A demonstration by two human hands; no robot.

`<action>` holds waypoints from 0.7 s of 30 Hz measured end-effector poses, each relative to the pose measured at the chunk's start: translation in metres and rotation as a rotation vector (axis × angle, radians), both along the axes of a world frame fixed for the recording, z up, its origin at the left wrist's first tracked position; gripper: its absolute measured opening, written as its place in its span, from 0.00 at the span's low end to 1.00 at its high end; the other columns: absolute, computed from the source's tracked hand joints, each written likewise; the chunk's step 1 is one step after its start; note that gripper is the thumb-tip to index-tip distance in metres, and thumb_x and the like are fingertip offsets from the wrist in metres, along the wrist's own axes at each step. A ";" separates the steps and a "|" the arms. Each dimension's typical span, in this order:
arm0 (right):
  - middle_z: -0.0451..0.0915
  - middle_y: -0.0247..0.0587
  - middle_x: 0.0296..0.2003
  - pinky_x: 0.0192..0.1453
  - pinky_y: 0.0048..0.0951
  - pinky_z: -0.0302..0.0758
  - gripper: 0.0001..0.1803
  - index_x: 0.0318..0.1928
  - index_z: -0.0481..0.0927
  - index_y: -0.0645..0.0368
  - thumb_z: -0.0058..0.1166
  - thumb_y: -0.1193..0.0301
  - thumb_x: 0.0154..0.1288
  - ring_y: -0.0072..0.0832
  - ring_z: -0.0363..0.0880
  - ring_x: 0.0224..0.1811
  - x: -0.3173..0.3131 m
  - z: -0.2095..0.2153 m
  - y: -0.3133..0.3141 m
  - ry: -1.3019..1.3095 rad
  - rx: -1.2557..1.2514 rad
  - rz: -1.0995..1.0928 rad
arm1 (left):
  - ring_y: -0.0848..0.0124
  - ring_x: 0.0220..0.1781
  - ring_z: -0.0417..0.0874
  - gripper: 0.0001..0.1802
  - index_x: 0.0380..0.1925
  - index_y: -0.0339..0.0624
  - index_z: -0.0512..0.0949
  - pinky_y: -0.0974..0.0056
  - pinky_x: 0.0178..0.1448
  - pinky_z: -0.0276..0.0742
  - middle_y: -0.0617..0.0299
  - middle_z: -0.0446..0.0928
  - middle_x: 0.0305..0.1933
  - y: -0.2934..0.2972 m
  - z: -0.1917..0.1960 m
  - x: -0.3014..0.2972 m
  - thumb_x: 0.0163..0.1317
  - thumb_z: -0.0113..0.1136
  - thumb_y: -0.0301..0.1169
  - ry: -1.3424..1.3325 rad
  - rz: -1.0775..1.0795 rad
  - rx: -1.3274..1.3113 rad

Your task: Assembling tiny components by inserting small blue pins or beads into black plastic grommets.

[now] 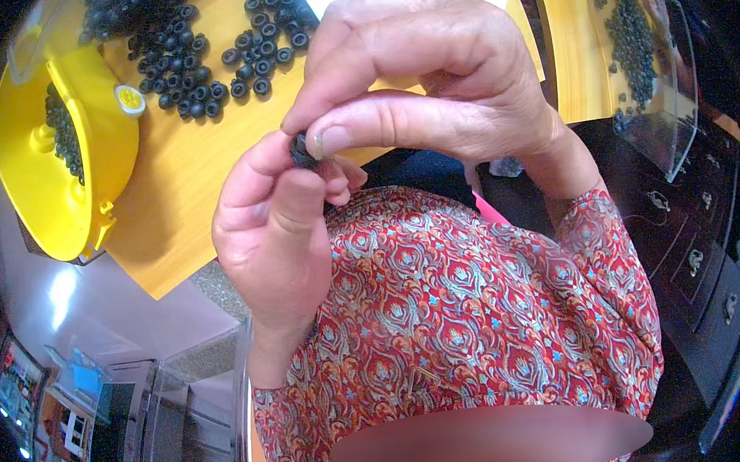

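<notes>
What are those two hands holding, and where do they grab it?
A small black rubber ring, pinched at its edges between the left hand fingertips and the right hand thumb and forefinger. Most of it is hidden.

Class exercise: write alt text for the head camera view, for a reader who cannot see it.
Two hands pinch one small black ring between their fingertips, the left hand from below and the right hand from above. Behind them on a wooden table lie a pile of similar black rings and a yellow container holding more of them.
</notes>
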State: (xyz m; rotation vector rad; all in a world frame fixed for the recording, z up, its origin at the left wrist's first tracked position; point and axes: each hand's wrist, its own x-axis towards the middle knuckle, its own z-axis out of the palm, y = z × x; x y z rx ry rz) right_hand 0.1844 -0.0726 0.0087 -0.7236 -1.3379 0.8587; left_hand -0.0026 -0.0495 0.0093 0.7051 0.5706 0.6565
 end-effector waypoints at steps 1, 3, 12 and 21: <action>0.81 0.43 0.28 0.34 0.25 0.73 0.07 0.35 0.83 0.66 0.62 0.78 0.54 0.28 0.78 0.31 -0.001 0.012 -0.001 -0.146 -0.081 -0.051 | 0.71 0.34 0.76 0.16 0.44 0.31 0.73 0.65 0.45 0.74 0.59 0.76 0.32 0.000 0.000 0.000 0.63 0.59 0.32 0.002 0.003 0.000; 0.79 0.43 0.26 0.34 0.27 0.73 0.06 0.32 0.83 0.66 0.63 0.78 0.51 0.30 0.78 0.30 -0.002 0.018 -0.001 -0.289 -0.161 -0.100 | 0.72 0.34 0.75 0.14 0.41 0.31 0.74 0.67 0.44 0.72 0.60 0.75 0.32 0.002 0.001 -0.001 0.62 0.60 0.31 0.083 -0.016 0.183; 0.79 0.41 0.27 0.33 0.27 0.72 0.08 0.34 0.83 0.67 0.63 0.77 0.52 0.30 0.77 0.28 0.000 0.015 -0.007 0.144 -0.503 0.109 | 0.73 0.34 0.73 0.14 0.41 0.30 0.74 0.69 0.41 0.69 0.58 0.73 0.33 0.001 -0.006 -0.001 0.64 0.57 0.31 0.160 0.020 0.532; 0.82 0.38 0.34 0.42 0.20 0.73 0.09 0.39 0.83 0.61 0.63 0.76 0.55 0.20 0.78 0.34 0.015 0.009 0.003 0.625 -0.687 0.589 | 0.65 0.36 0.76 0.29 0.44 0.26 0.74 0.61 0.43 0.73 0.51 0.77 0.40 0.006 -0.001 -0.004 0.63 0.55 0.48 0.238 -0.057 0.492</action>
